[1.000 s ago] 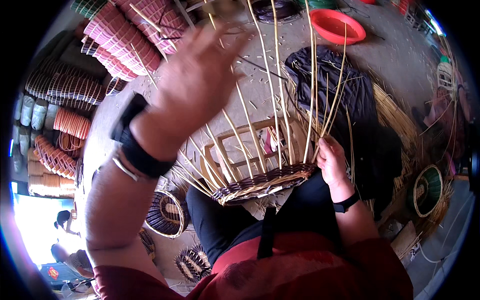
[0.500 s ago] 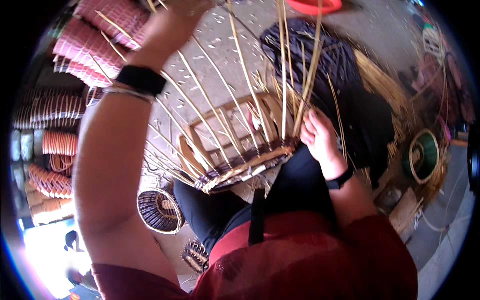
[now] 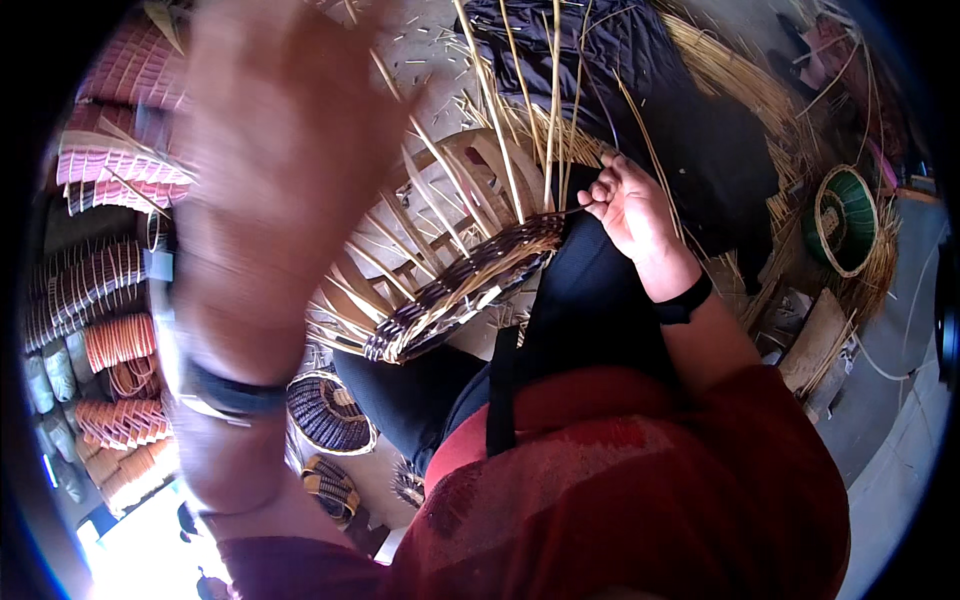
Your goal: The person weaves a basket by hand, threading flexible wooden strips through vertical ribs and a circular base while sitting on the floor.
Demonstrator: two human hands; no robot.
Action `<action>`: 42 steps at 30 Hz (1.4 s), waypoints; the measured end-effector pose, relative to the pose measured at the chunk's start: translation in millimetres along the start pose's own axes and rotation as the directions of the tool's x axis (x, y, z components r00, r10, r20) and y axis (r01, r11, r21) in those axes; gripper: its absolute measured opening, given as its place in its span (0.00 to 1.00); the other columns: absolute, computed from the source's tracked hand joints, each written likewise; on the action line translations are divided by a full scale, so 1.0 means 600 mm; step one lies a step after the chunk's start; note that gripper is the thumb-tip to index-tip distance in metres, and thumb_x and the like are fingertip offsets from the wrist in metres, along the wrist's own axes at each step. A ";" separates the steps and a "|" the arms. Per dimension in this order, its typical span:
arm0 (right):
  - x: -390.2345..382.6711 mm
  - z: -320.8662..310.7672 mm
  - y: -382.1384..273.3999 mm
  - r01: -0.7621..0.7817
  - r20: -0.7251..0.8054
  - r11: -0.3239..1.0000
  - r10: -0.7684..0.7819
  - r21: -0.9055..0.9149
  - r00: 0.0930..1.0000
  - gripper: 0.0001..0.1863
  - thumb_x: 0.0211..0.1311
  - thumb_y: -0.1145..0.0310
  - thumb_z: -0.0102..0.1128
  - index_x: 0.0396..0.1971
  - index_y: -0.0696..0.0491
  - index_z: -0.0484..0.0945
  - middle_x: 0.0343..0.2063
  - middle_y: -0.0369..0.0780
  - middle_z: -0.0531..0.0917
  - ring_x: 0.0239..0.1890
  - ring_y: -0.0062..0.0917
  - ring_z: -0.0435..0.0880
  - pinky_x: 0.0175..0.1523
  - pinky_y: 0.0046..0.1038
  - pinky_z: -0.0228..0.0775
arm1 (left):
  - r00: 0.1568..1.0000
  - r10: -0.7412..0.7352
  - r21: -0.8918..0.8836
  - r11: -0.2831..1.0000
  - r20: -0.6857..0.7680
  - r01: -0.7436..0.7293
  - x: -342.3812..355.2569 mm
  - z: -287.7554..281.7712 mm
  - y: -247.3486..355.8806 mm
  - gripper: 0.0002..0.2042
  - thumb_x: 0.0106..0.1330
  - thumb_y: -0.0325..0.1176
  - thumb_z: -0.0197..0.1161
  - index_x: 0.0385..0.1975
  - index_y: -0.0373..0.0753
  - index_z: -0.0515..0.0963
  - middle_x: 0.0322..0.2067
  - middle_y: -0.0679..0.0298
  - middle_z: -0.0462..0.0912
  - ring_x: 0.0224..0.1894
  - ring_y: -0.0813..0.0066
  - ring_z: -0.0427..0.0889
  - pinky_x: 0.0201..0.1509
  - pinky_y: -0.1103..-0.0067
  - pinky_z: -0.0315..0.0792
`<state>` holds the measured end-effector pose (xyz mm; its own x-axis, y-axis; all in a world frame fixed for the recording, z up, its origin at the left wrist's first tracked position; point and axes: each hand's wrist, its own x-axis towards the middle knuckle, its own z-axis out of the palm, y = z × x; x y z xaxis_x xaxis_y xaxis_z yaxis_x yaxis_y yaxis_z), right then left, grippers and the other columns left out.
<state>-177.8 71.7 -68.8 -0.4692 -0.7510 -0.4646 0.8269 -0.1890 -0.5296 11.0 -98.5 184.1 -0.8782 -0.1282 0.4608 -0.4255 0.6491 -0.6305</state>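
A half-woven basket (image 3: pixel 460 285) with a dark woven band leans across my knees, and pale upright stakes (image 3: pixel 484 100) fan out from it. At the band's right end my right hand (image 3: pixel 632 212) is closed, pinching a thin dark willow rod (image 3: pixel 578 211) that runs to the weave. My left hand (image 3: pixel 300 140) is raised close to the camera over the left stakes. Motion smears its fingers, so what they hold, if anything, is unclear. My left forearm hides part of the stakes on that side.
Stacks of pink woven baskets (image 3: pixel 120 150) and orange ones (image 3: pixel 118 342) stand on the left. A round dark basket (image 3: pixel 330 415) sits beside my left leg. Dark cloth (image 3: pixel 690 165) and straw (image 3: pixel 735 75) lie at far right, near a green-lined basket (image 3: pixel 845 222).
My left hand has swept down and closer to the camera, now blurred. The basket has turned and shifted slightly, and my right hand has moved slightly up, now at a dark rod.
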 end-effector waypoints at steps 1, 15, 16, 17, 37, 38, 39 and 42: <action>0.000 0.000 0.002 -0.026 -0.073 1.000 0.026 -0.012 0.997 0.08 0.79 0.65 0.51 0.42 0.53 0.76 0.24 0.31 0.74 0.29 0.22 0.79 0.47 0.37 0.81 | 0.977 -0.046 -0.283 0.959 -0.208 -0.015 -0.045 0.039 0.068 0.24 0.63 0.48 0.69 0.59 0.53 0.80 0.60 0.60 0.70 0.63 0.59 0.71 0.65 0.58 0.69; 0.199 0.150 0.042 0.487 0.502 0.295 -0.025 -0.822 0.864 0.16 0.74 0.63 0.63 0.53 0.58 0.79 0.41 0.36 0.86 0.47 0.20 0.81 0.54 0.26 0.75 | 0.867 0.049 -0.322 0.938 0.496 0.131 -0.151 0.078 0.335 0.19 0.64 0.34 0.57 0.54 0.38 0.76 0.41 0.61 0.79 0.51 0.63 0.75 0.53 0.69 0.67; 0.253 0.118 0.057 0.461 0.443 0.288 -0.128 -0.840 0.887 0.14 0.69 0.73 0.63 0.54 0.56 0.80 0.47 0.36 0.86 0.47 0.21 0.81 0.56 0.28 0.74 | 0.848 0.112 -0.358 0.929 0.517 0.096 -0.126 0.074 0.335 0.16 0.64 0.34 0.57 0.50 0.38 0.78 0.39 0.61 0.78 0.50 0.64 0.75 0.52 0.70 0.67; 0.251 0.119 0.067 0.600 0.552 0.093 -0.301 -0.795 0.778 0.17 0.67 0.77 0.62 0.55 0.54 0.79 0.49 0.36 0.85 0.45 0.20 0.81 0.55 0.27 0.75 | 0.807 0.136 -0.358 0.929 0.575 0.098 -0.127 0.079 0.327 0.13 0.63 0.34 0.57 0.45 0.39 0.79 0.38 0.62 0.78 0.48 0.65 0.75 0.50 0.70 0.67; -0.011 -0.004 0.037 0.026 0.211 0.604 0.237 -0.797 0.948 0.47 0.67 0.66 0.70 0.76 0.57 0.47 0.56 0.49 0.77 0.55 0.33 0.82 0.58 0.42 0.79 | 0.849 -0.199 -0.366 0.837 0.489 0.407 -0.175 0.057 0.189 0.24 0.48 0.46 0.77 0.47 0.51 0.82 0.41 0.68 0.85 0.53 0.62 0.76 0.56 0.64 0.68; -0.022 0.014 0.051 -0.049 0.177 0.585 0.324 -0.810 0.929 0.51 0.67 0.64 0.70 0.77 0.55 0.42 0.58 0.50 0.76 0.57 0.35 0.81 0.59 0.46 0.77 | 0.852 -0.240 -0.381 0.815 0.465 0.437 -0.181 0.025 0.155 0.24 0.49 0.46 0.76 0.47 0.49 0.82 0.40 0.69 0.84 0.52 0.62 0.75 0.58 0.63 0.67; -0.025 0.033 0.060 -0.118 0.144 0.557 0.404 -0.822 0.903 0.54 0.67 0.62 0.71 0.78 0.54 0.37 0.60 0.51 0.75 0.59 0.38 0.80 0.60 0.51 0.76 | 0.855 -0.282 -0.397 0.792 0.435 0.463 -0.178 -0.003 0.122 0.24 0.50 0.46 0.76 0.48 0.48 0.82 0.39 0.70 0.84 0.51 0.61 0.75 0.59 0.62 0.65; -0.032 0.096 0.111 0.015 0.430 0.788 0.320 -0.615 0.844 0.64 0.60 0.56 0.77 0.79 0.51 0.31 0.64 0.48 0.74 0.65 0.38 0.75 0.59 0.50 0.75 | 0.864 -0.459 -0.427 0.752 0.207 0.502 -0.192 -0.071 0.045 0.25 0.45 0.44 0.81 0.45 0.48 0.82 0.35 0.69 0.85 0.46 0.62 0.77 0.56 0.64 0.65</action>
<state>-96.2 37.2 -54.4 0.0014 -0.9666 -0.2563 0.4539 0.2290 -0.8611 110.2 -34.6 140.6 -0.6082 -0.5643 0.5582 -0.6679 0.7438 0.0243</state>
